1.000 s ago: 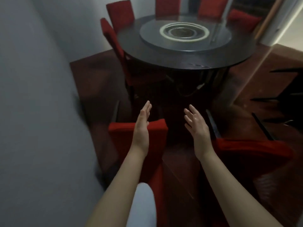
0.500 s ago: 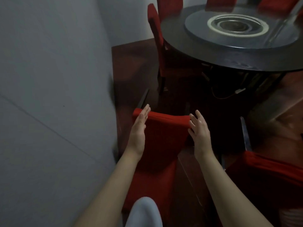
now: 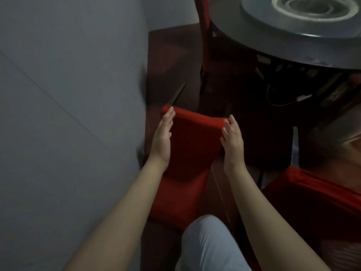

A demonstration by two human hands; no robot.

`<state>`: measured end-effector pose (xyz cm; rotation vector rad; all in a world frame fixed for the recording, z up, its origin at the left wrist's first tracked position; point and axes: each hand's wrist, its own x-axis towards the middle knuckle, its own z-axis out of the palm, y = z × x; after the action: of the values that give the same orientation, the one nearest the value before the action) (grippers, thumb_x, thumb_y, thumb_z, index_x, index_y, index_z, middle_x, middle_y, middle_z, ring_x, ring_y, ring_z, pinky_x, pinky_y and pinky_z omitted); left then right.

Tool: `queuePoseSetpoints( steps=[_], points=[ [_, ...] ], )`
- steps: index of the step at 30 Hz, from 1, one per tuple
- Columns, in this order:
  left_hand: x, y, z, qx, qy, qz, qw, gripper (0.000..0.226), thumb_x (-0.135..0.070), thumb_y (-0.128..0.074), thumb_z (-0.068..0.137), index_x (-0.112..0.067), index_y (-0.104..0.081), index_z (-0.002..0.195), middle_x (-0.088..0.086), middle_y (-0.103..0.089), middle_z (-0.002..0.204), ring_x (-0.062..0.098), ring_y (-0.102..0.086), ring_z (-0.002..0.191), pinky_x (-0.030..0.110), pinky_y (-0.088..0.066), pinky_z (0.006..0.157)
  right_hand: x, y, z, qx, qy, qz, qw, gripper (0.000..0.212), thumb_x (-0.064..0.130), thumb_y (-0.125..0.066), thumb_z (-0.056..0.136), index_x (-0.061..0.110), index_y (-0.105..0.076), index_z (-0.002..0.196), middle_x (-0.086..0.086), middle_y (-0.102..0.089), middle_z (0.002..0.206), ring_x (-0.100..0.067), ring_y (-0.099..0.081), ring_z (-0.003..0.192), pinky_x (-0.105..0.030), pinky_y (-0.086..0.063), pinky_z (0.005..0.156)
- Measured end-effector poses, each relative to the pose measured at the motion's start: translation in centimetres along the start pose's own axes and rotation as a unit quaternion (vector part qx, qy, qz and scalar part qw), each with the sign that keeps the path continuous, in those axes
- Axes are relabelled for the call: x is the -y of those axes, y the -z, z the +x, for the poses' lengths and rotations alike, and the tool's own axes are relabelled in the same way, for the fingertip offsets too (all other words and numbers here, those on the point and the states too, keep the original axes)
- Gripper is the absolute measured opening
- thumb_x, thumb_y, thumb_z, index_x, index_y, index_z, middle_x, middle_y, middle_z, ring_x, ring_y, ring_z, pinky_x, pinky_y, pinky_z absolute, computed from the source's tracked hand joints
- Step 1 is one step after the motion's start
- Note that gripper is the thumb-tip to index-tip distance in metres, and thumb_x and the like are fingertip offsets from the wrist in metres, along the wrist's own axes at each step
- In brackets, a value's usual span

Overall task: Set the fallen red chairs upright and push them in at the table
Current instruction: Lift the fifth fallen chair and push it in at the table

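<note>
closely, left hand (image 3: 163,137), right hand (image 3: 232,141) flank fallen red chair (image 3: 195,147); table (image 3: 283,44) beyond

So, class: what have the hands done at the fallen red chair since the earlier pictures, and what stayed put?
Both hands moved down to the near fallen chair: the left hand now lies along its left edge, and the right hand came in to its right corner. Fingers open, nothing gripped yet. Unchanged: that chair and the second fallen chair still lie toppled by the table.
</note>
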<state>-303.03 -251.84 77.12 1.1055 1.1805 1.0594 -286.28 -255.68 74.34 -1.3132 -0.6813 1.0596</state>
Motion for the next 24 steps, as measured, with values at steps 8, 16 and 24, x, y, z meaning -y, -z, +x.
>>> queuePoseSetpoints(
  steps=[8, 16, 24],
  points=[
    [1.8, -1.4, 2.0, -0.052, 0.049, -0.02, 0.997, 0.051, -0.056, -0.02, 0.099, -0.038, -0.039, 0.142, -0.016, -0.04, 0.145, 0.0, -0.034, 0.131, 0.032, -0.02, 0.109, -1.8, 1.1, 2.5, 0.014, -0.049, -0.026, 0.998, 0.047, 0.041, -0.032, 0.104, 0.028, -0.031, 0.15, 0.002, -0.04, 0.151, -0.016, -0.038, 0.138, -0.037, -0.032, 0.114],
    [4.7, 0.0, 4.6, -0.095, 0.069, -0.024, 0.993, 0.055, -0.068, -0.025, 0.085, -0.049, -0.039, 0.135, -0.023, -0.039, 0.144, 0.001, -0.033, 0.135, 0.028, -0.022, 0.106, -5.2, -1.5, 6.6, 0.03, -0.073, -0.04, 0.996, 0.051, 0.042, -0.039, 0.101, 0.023, -0.035, 0.148, 0.0, -0.041, 0.151, -0.016, -0.04, 0.137, -0.041, -0.035, 0.113],
    [9.1, 6.6, 6.6, -0.052, 0.131, -0.017, 0.99, 0.065, -0.07, -0.025, 0.088, -0.038, -0.036, 0.144, -0.013, -0.035, 0.152, 0.003, -0.03, 0.137, 0.032, -0.02, 0.112, -11.6, -6.7, 5.0, -0.04, -0.102, -0.037, 0.993, 0.051, 0.042, -0.039, 0.102, 0.022, -0.034, 0.149, 0.001, -0.041, 0.151, -0.016, -0.04, 0.138, -0.035, -0.035, 0.112]
  ],
)
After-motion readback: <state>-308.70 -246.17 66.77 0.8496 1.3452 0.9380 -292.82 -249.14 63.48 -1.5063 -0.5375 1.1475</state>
